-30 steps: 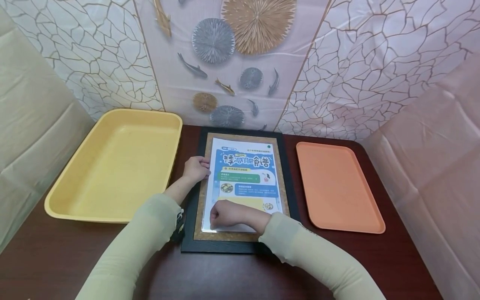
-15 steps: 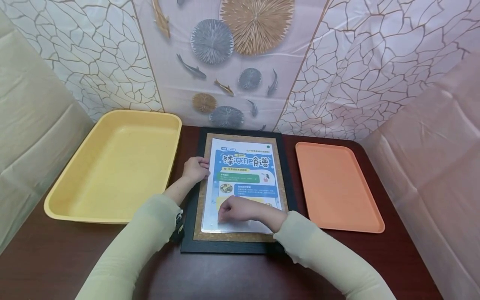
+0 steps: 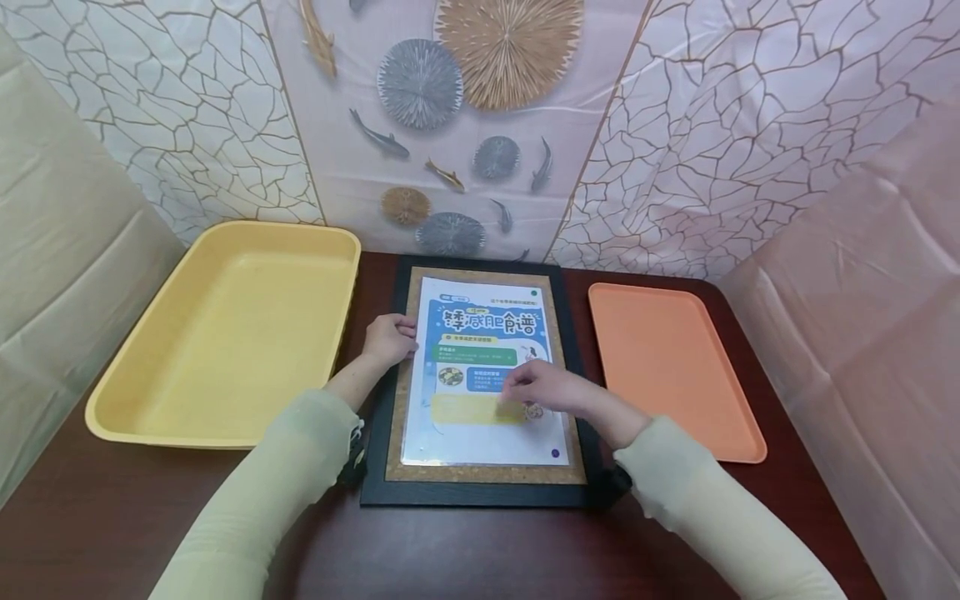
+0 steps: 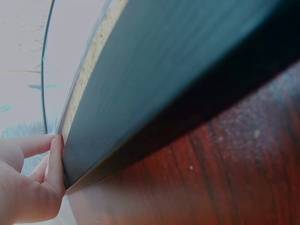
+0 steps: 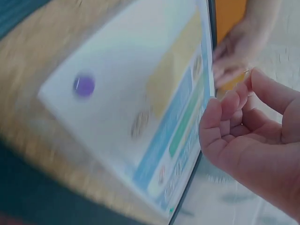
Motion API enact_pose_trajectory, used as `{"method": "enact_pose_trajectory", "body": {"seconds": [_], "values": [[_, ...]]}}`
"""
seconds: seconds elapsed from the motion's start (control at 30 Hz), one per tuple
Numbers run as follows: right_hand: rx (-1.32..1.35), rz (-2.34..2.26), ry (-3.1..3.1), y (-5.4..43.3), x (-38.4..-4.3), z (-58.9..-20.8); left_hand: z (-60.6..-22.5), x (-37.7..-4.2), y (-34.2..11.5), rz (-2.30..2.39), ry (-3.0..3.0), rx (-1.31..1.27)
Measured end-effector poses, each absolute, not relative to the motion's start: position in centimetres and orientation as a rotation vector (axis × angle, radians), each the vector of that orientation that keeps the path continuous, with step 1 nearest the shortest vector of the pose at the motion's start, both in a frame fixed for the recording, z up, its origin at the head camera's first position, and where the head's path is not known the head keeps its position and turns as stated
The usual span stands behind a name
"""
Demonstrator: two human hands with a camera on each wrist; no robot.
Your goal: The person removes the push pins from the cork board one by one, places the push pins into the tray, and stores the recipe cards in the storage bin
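Note:
A laminated sheet (image 3: pixel 480 442) with a blue heading and Chinese characters lies on a corkboard (image 3: pixel 487 475) with a black frame. On its right side, a green pushpin (image 3: pixel 534 292) marks the top corner and a purple pushpin (image 3: pixel 555 453) the bottom one. My left hand (image 3: pixel 387 340) rests at the board's left side, fingertips right at the sheet's edge. Over the sheet's yellow panel is my right hand (image 3: pixel 551 387). In the right wrist view its thumb and forefinger pinch a small pin (image 5: pixel 246 71), of which only a thin tip shows.
A deep yellow tub (image 3: pixel 225 358) stands left of the board. To the right lies a flat orange tray (image 3: pixel 675 375). Behind the dark wooden table (image 3: pixel 480 550) hangs a patterned cloth (image 3: pixel 420 83).
My right hand has moved from the sheet's lower left, rightward and up over the yellow panel, uncovering the purple pushpin. The left hand stays in place.

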State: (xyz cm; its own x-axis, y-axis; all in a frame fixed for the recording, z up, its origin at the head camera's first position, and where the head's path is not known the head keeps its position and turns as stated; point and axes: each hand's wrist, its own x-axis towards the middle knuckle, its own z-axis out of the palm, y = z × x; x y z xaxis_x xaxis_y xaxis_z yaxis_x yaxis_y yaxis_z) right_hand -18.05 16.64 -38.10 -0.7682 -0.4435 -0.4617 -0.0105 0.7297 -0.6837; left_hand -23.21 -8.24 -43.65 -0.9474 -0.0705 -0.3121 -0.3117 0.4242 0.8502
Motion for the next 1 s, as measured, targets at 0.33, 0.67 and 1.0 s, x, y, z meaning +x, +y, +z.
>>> {"method": "enact_pose_trajectory", "body": {"seconds": [0.33, 0.67, 1.0], "values": [[-0.142, -0.997, 2.473, 22.4, -19.2, -36.7, -43.7, -23.3, -8.3, 1.537, 2.45, -0.331], [-0.053, -1.061, 2.523, 28.4, -20.4, -37.2, -43.7, -23.4, -8.2, 1.542, 2.453, -0.311], [0.209, -1.023, 2.544, 32.8, -21.5, -38.9, -43.8, -23.4, -8.2, 1.547, 2.444, -0.32]]}}
